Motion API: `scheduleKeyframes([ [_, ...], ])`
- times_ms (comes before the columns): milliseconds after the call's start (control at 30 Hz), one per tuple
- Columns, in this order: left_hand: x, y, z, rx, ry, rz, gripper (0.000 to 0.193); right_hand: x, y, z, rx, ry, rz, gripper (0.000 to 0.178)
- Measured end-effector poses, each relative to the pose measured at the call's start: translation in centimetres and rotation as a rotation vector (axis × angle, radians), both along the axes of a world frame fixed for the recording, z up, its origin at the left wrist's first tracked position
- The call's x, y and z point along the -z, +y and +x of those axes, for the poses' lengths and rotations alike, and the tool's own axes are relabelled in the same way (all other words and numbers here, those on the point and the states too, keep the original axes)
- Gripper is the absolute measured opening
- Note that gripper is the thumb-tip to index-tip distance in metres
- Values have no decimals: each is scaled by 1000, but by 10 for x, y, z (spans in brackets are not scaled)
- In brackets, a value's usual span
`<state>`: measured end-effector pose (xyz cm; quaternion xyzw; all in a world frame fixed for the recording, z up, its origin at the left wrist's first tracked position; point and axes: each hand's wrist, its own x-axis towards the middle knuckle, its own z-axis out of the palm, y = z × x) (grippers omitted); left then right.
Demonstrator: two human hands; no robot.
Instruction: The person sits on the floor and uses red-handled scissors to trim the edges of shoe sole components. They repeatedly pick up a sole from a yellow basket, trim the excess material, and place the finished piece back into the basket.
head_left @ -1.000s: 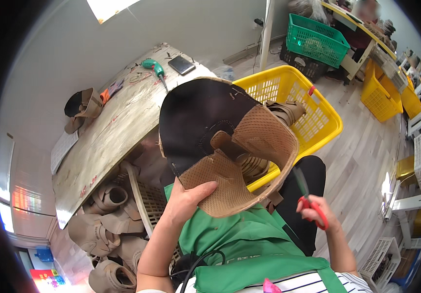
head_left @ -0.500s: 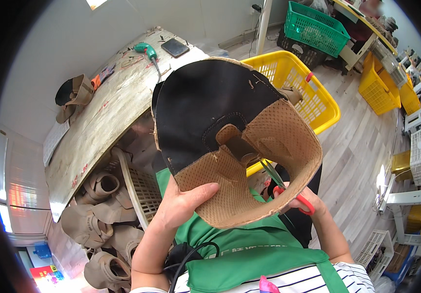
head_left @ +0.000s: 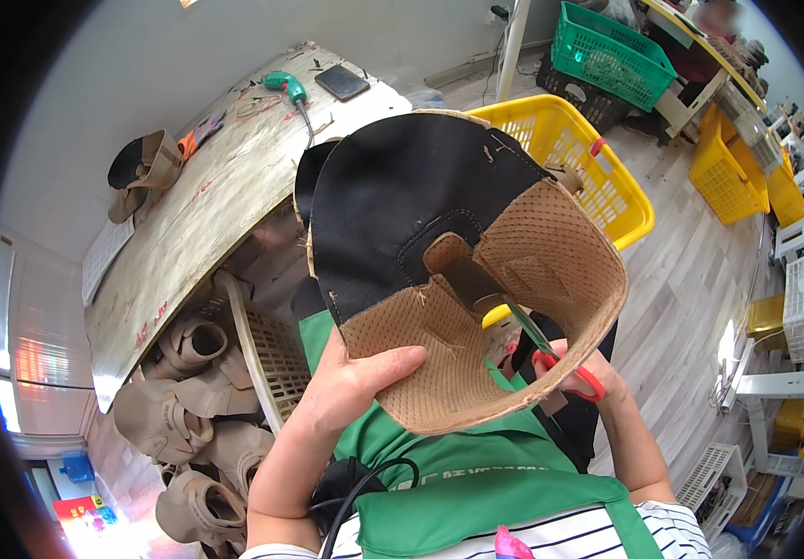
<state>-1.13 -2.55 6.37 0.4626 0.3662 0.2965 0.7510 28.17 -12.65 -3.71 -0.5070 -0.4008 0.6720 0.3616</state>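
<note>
A shoe upper (head_left: 392,205) hangs in front of me with its inside showing, black lining at the far end and tan perforated lining nearer. My left hand (head_left: 355,380) is closed on its lower left edge, thumb on the tan lining and fingers hidden behind. Scissors (head_left: 532,328) with red handles are in my right hand (head_left: 597,368), partly hidden by the upper's right side. Their blades point up and left through the upper's opening, tips close to the tongue area. Short loose threads show on the lining.
A worktable (head_left: 173,242) at the left bears a green hot-air tool (head_left: 285,87), a phone (head_left: 342,82) and another upper (head_left: 145,168). Below are several tan uppers (head_left: 164,419) beside a pale basket (head_left: 267,359). A yellow basket (head_left: 639,219) stands beyond my work.
The upper has shifted slightly right in the picture. My right hand has raised the scissors a little, and more of their blades shows inside the opening. My left hand keeps its hold.
</note>
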Motion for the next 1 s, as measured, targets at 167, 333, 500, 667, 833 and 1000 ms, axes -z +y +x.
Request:
scheduleKeyframes([
  [167, 0, 1, -2, 11, -5, -12, 42, -6, 1, 2, -145, -40, 48, 42],
  [333, 1, -3, 3, -15, -52, -53, 40, 5, 3, -8, -78, 251, 87, 39],
  [500, 3, -7, 6, 26, -52, -91, 40, 9, 15, -22, -35, 256, 68, 24],
  [667, 4, -8, 5, 124, -17, -66, 46, -9, 15, -24, -52, 35, 173, 15],
  [833, 15, -6, 3, 54, -6, -111, 52, -4, 5, -41, 192, -491, 598, 34],
  [1000, 16, -9, 6, 27, -5, -140, 46, 21, 6, -48, 283, -735, 638, 22],
])
